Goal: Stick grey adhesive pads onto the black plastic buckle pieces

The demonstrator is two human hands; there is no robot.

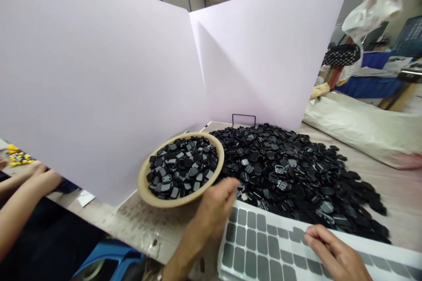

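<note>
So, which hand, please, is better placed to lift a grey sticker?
Probably the right hand: its fingertips are at the grey stickers, while the left hand is by the bowl.

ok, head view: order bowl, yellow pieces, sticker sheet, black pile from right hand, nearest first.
1. Sticker sheet, under the right hand
2. Black pile, beyond the sheet
3. Bowl, left of the pile
4. Yellow pieces, far left
</note>
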